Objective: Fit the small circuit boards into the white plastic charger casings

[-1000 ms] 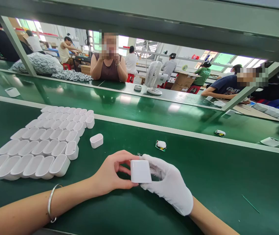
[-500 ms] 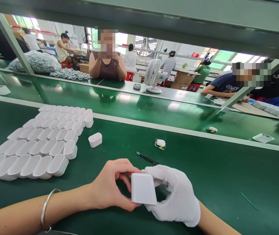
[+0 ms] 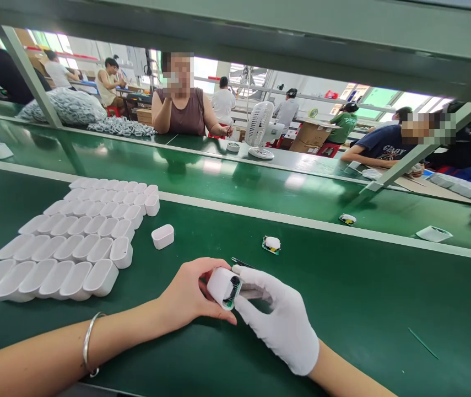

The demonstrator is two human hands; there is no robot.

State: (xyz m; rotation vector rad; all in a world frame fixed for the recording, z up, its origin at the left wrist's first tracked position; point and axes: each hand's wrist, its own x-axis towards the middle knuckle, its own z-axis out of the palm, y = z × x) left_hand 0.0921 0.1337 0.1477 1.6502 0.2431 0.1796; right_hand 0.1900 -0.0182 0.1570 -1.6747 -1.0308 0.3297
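A small white plastic shell (image 3: pixel 220 285) with a green circuit board (image 3: pixel 232 293) showing in its open end sits low in the middle of the view, raised a little over the green desk (image 3: pixel 384 309). The bare left hand (image 3: pixel 185 295) has its grip closed on the shell's rounded body, thumb underneath and fingers curled over the top; the gloved right hand (image 3: pixel 279 320) meets it from 3 o'clock, fingertips pinched narrowly at the open end beside the board. The piece looks light and rigid, with smooth walls that may slip against bare skin (the glove probably helps), so the closed outer walls seem the safe place to hold, away from the exposed board. Just past the hands, at 12 o'clock, the tip of black tweezers (image 3: pixel 241 262) lies on the desk. A loose board with a white part (image 3: pixel 271 244) lies farther off at 1 o'clock, a single white housing (image 3: pixel 163 236) at 11 o'clock, and rows of matching open housings (image 3: pixel 70 242) stand packed together at 10 o'clock.
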